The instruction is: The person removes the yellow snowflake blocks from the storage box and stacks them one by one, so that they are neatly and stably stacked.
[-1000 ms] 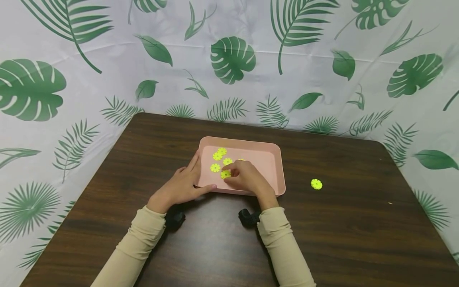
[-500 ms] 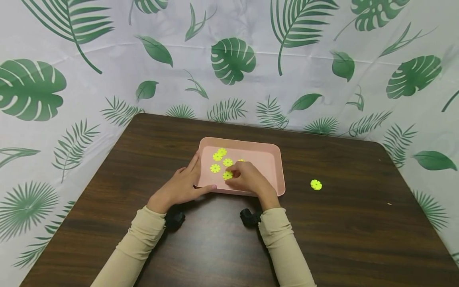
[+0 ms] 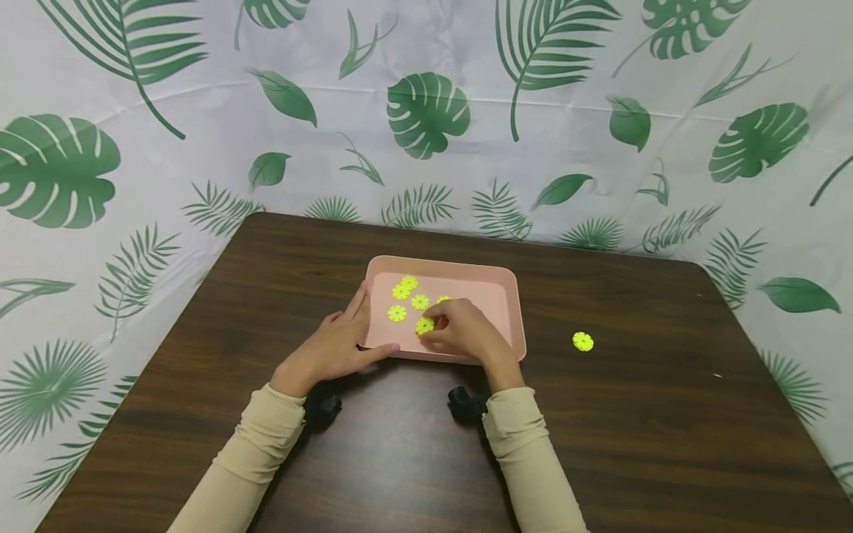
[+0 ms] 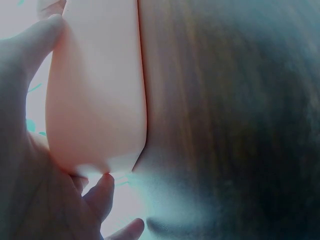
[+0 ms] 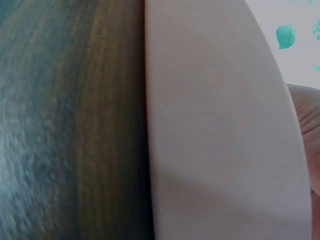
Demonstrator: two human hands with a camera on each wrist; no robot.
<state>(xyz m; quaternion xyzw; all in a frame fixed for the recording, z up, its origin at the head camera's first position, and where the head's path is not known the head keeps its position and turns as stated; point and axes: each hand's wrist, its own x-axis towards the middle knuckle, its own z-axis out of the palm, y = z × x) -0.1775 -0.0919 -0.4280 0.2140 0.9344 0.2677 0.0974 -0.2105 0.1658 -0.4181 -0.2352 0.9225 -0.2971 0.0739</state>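
Note:
My left hand (image 3: 333,340) is spread over the near left corner of a shallow pink tray (image 3: 516,303). Its fairly straight fingers lie along the end wall and its thumb touches the front rim. In the left wrist view the thumb (image 4: 37,45) reaches over the tray's edge. Inside the tray, my right hand (image 3: 466,332) pinches a yellow notched disc (image 3: 424,326) between thumb and fingers. Several matching discs (image 3: 397,313) lie left of and behind it, one partly covered by the right hand. The tray wall (image 5: 220,120) hides the fingertips in the right wrist view.
Another yellow notched disc (image 3: 583,341) lies on the dark wooden table (image 3: 653,414), right of the tray. A small pale speck (image 3: 717,375) is farther right. A white leaf-printed cloth (image 3: 573,155) hangs behind the table.
My right hand and the pinched disc have shifted slightly right within the tray. The left hand keeps its place at the tray's corner.

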